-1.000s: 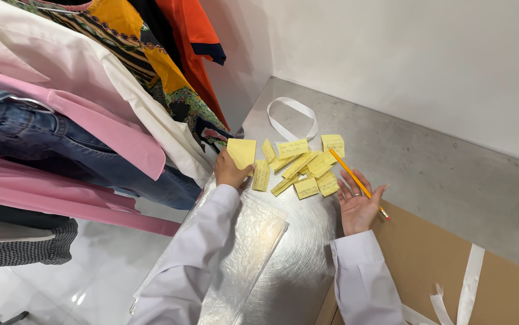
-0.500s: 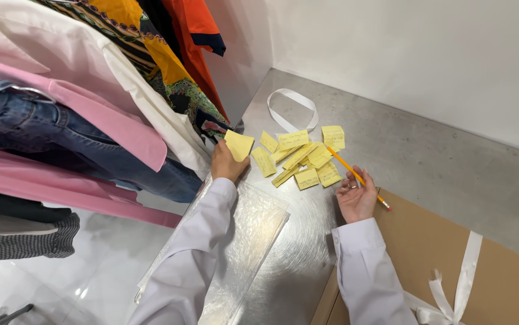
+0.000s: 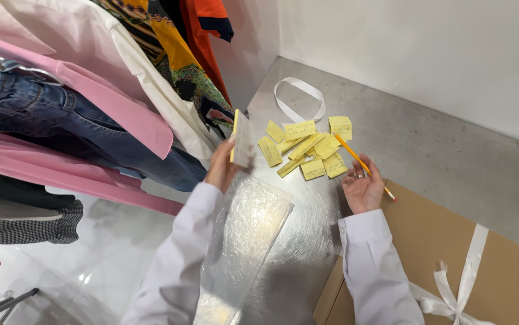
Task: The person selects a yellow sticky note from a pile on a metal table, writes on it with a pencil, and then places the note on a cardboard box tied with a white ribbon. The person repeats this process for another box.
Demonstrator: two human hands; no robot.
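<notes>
The left hand pinches 1 yellow note upright in its fingers; the right hand, loosely curled, holds a pencil beside the note pile.

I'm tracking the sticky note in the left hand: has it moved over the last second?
Yes. The left hand has lifted the yellow note away from the pile of notes, toward the hanging clothes.

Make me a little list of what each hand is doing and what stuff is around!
Left hand: raised, fingers holding a yellow sticky note edge-on
Right hand: palm up, holding a yellow pencil
Between the hands: pile of yellow notes on the shiny metal table
Beyond the pile: white ribbon loop
Left side: hanging clothes
Lower right: brown box with white ribbon
</notes>
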